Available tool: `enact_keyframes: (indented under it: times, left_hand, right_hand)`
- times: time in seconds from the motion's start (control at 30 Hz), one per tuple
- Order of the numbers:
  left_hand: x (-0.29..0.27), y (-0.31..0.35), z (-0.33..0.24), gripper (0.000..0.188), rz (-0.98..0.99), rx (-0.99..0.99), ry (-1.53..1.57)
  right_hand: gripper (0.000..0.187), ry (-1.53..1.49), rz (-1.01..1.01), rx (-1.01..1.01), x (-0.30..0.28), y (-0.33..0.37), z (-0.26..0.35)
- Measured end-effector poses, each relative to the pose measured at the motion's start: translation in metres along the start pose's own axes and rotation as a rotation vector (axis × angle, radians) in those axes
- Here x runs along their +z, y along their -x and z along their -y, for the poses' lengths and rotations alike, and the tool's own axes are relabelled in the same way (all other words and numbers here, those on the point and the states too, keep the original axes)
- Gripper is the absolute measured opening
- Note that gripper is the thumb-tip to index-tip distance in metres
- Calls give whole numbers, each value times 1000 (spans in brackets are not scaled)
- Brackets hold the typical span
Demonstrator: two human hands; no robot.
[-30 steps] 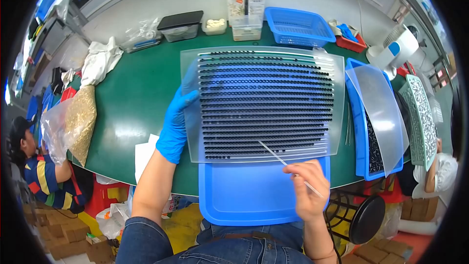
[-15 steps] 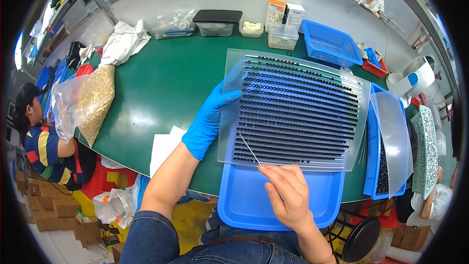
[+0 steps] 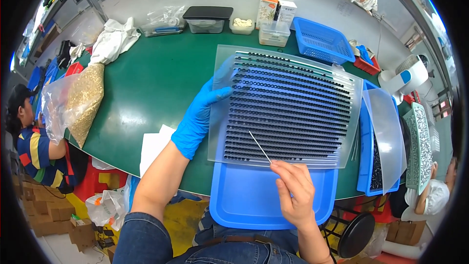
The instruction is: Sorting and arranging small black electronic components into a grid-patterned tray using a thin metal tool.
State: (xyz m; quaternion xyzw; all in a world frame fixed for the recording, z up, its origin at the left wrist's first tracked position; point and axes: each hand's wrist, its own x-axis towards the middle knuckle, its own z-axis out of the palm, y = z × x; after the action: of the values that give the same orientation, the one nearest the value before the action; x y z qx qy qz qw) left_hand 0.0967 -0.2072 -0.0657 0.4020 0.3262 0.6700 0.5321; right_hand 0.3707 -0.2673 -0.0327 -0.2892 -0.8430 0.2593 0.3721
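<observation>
My left hand, in a blue glove, grips the left edge of a translucent plastic sheet, thumb on top and the other fingers beneath. On the sheet lie many straight rows of small round black parts. My bare right hand pinches a thin metal rod. The rod's tip is over the lower left rows; whether it touches a part I cannot tell. Below the sheet's near edge sits a blue tray, partly covered by the sheet.
To the right stands a blue bin of black pieces with a clear sheet leaning over it. A blue basket and lidded boxes line the back. A bag of gold-coloured pieces lies left. Co-workers sit at left, right and far back.
My right hand has moved the rod tip rightward across the rows. My left hand keeps its grip on the sheet. The whole view has shifted slightly.
</observation>
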Motion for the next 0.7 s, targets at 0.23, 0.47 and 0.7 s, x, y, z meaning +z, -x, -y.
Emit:
enact_keyframes:
  times: [0.23,0.47,0.7]
  left_hand:
    - [3,3,1,84,24,28,35]
    - [-5,0,4,82,0,27,-46]
    - [-1,0,1,85,-11,31,-125]
  right_hand:
    - [22,-11,-43,83,-18,16,-8]
    - [21,-101,-109,221,-39,31,-29]
    - [20,-321,-328,406,-54,47,-41]
